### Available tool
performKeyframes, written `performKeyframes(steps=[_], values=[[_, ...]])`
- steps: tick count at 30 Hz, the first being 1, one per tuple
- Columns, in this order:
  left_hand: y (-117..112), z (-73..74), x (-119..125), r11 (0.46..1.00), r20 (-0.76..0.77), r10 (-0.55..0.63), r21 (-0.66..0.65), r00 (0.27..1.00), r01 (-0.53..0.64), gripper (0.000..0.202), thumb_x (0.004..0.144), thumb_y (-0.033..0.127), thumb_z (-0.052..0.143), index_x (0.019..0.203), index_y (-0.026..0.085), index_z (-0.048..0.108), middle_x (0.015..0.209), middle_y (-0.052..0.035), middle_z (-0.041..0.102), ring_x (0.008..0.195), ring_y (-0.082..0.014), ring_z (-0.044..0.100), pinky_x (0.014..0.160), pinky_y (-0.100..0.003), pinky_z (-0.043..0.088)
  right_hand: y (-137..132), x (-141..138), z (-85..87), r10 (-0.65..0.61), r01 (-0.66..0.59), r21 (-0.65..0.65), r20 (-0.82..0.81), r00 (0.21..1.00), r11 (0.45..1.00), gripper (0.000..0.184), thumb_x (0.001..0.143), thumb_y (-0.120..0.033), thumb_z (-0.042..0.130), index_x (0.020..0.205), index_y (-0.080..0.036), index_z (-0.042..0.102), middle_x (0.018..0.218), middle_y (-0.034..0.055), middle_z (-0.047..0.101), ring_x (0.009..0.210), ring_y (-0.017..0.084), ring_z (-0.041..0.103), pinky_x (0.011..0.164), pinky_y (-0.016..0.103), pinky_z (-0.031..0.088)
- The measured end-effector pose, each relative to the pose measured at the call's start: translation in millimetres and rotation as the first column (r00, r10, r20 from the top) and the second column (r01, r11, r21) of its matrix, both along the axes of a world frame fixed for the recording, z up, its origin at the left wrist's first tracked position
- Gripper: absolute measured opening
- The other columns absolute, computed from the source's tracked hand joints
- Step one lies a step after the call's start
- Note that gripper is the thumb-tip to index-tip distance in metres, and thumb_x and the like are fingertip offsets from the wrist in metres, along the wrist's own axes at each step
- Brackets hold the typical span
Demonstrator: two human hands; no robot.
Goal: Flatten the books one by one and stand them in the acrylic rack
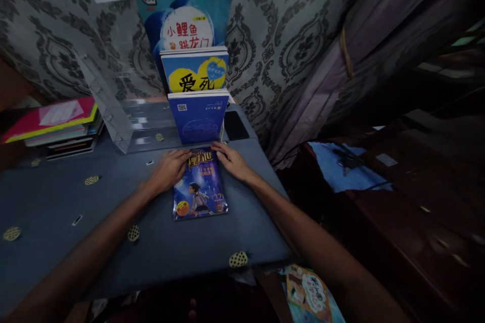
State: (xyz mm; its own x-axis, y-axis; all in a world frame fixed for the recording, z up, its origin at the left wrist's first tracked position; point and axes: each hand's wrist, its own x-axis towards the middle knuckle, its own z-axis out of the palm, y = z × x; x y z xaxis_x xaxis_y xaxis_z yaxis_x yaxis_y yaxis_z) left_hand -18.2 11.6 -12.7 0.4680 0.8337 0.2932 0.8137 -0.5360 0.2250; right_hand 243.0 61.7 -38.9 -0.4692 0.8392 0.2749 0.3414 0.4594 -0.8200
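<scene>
Here the dark-blue book point(200, 186) lies flat on the table point(56, 197), its long axis running away from the person and its title end just short of the standing blue book point(197, 117). The left hand point(169, 170) and right hand point(232, 161) rest spread flat on its far corners, clasping nothing. Bare table stretches leftward, while the table's right edge is near.

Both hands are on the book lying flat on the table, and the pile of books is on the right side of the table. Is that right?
Not quite. The head view shows the pile of books on the left side of the table, not the right. The left hand and right hand do rest on the flat book.
</scene>
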Motion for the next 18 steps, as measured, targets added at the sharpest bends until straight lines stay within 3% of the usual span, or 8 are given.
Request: performKeyframes(steps=[9, 18], values=[[28, 8.6, 41, 0.991, -0.098, -0.124, -0.061, 0.987, 0.118, 0.045, 0.095, 0.015, 0.044, 0.137, 0.016, 0.062, 0.137, -0.0133, 0.065, 0.12, -0.0279, 0.059, 0.1, -0.045, 0.047, 4, -1, 1.2, -0.025, 0.025, -0.033, -0.015, 1.0, 0.999, 0.048, 0.103, -0.036, 0.042, 0.146, -0.019, 0.055, 0.136, 0.0093, 0.069, 0.135, 0.025, 0.058, 0.118, 0.049, 0.04], [31, 1.2, 42, 0.985, -0.024, -0.167, -0.043, 0.986, 0.166, 0.047, 0.094, 0.013, 0.045, 0.136, 0.022, 0.064, 0.139, -0.0095, 0.064, 0.123, -0.0254, 0.057, 0.103, -0.045, 0.043, 8, 2, -1.7, -0.01, 0.01, -0.004, -0.031, 0.999, 1.0, 0.045, 0.103, -0.043, 0.044, 0.142, -0.024, 0.058, 0.134, 0.0054, 0.07, 0.133, 0.025, 0.059, 0.118, 0.049, 0.041]])
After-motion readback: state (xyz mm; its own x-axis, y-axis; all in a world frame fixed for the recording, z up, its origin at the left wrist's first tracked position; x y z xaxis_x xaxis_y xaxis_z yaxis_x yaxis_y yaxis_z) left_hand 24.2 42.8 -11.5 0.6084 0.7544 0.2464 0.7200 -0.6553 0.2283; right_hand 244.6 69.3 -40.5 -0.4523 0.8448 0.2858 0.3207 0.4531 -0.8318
